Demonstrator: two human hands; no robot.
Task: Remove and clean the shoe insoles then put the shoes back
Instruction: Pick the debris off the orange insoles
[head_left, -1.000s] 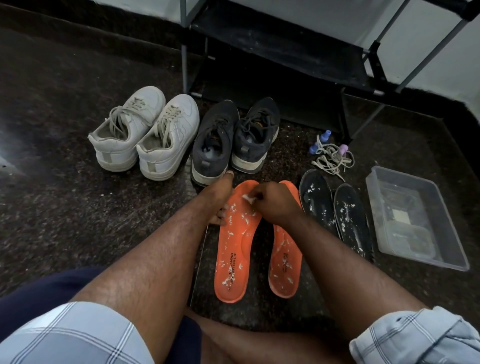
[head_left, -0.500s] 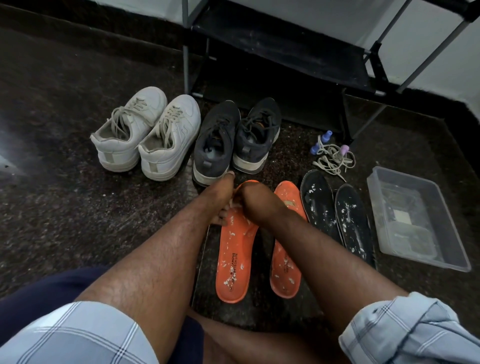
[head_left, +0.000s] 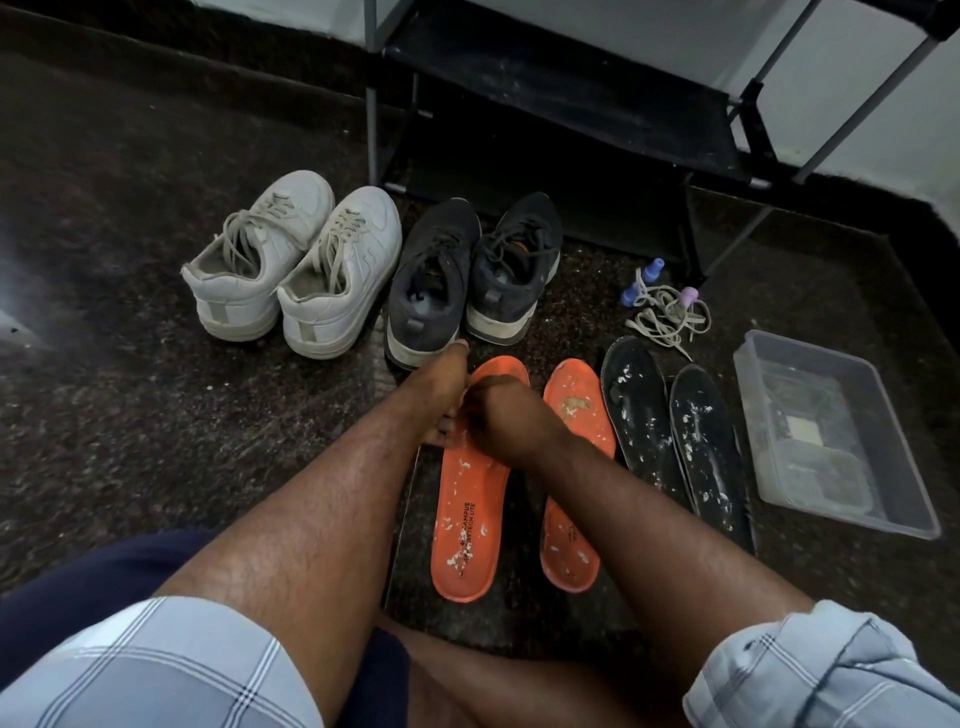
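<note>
Two orange insoles lie on the floor, speckled with white bits: the left one (head_left: 470, 519) and the right one (head_left: 576, 415). My left hand (head_left: 447, 384) grips the left insole's outer edge near its toe end, thumb up. My right hand (head_left: 498, 415) is curled knuckles-up over that toe end; whatever it pinches is hidden now. Two black insoles (head_left: 636, 415) (head_left: 709, 441), also speckled, lie to the right. Behind them stand a dark grey pair of shoes (head_left: 431, 291) and a white pair of sneakers (head_left: 291, 265).
A clear plastic tub (head_left: 904, 467) sits at the far right. Loose laces with small blue and purple caps (head_left: 665, 312) lie behind the black insoles. A black shoe rack (head_left: 545, 78) stands against the wall. My bare leg crosses the bottom of the view.
My right hand, seen earlier pinching a small white piece, has slid left from between the orange insoles onto the left one's toe end, uncovering the right insole's toe. My left hand stays put.
</note>
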